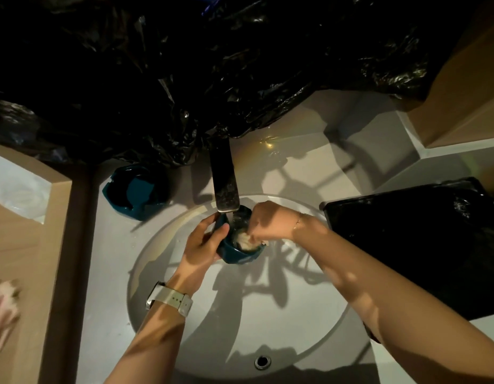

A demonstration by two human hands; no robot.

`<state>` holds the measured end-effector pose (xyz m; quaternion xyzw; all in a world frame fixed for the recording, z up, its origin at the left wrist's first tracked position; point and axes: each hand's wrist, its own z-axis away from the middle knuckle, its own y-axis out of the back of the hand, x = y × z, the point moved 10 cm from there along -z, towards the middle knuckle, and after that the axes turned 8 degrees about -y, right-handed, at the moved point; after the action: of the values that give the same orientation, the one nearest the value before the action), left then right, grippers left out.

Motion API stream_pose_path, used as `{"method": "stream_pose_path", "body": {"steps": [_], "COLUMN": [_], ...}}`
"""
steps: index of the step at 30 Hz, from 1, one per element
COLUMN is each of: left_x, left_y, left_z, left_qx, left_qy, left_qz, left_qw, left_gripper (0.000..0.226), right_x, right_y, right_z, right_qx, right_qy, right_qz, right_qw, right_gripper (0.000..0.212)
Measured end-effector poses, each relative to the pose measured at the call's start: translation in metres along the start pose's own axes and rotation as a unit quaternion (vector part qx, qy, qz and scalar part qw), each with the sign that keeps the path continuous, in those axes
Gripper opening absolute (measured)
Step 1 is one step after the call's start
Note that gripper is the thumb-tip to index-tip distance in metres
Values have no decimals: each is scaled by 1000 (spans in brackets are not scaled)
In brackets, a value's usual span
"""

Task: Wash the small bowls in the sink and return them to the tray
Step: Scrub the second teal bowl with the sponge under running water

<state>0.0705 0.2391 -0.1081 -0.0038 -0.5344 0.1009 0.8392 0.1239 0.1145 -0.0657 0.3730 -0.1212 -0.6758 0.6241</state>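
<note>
Head view: the left hand [197, 250] is clamped round a teal bowl [240, 252] under the tap [225, 184] over the sink [309, 342]; the right hand [270, 223] pinches a foamy sponge [244, 239] inside it. More bowls [134, 192] sit on the desk [101, 273] left; a black tray [406, 231] sits right

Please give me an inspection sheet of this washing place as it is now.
Surface: pale counter around a round sink.
Job's things: teal bowl under the tap; black tray at right.
Clutter: teal dishes behind left; black plastic sheet.
Hands: left hand holds the bowl; right hand scrubs inside with something pale.
Cables: nothing seen.
Surroundings: wooden panels, dim light.
</note>
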Motion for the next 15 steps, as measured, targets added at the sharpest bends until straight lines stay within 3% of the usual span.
{"method": "stream_pose_path", "body": {"steps": [3,6,11,12,14,15], "left_x": [-5,-6,-2,-1,-1,-1], "left_y": [0,7,15,13,5,0], "left_z": [6,8,7,5,6,8], "left_qx": [9,22,7,4,-7,-15], "left_qy": [14,16,-2,-6,-7,-5], "left_qz": [21,19,13,11,12,18], "left_qw": [1000,999,1000,1000,1000,1000], "left_gripper": [37,35,37,39,39,38], "right_x": [-9,-20,-20,-18,-7,-2], "right_y": [-3,-19,-25,-22,-11,-7], "right_z": [-9,-7,14,16,17,16], "right_qx": [78,117,-34,-43,3,26], "right_qy": [-7,39,47,42,13,-3], "right_qz": [16,-90,-292,-235,-70,-38], "right_qw": [997,988,955,970,997,999], "right_gripper": [20,20,20,19,23,22]}}
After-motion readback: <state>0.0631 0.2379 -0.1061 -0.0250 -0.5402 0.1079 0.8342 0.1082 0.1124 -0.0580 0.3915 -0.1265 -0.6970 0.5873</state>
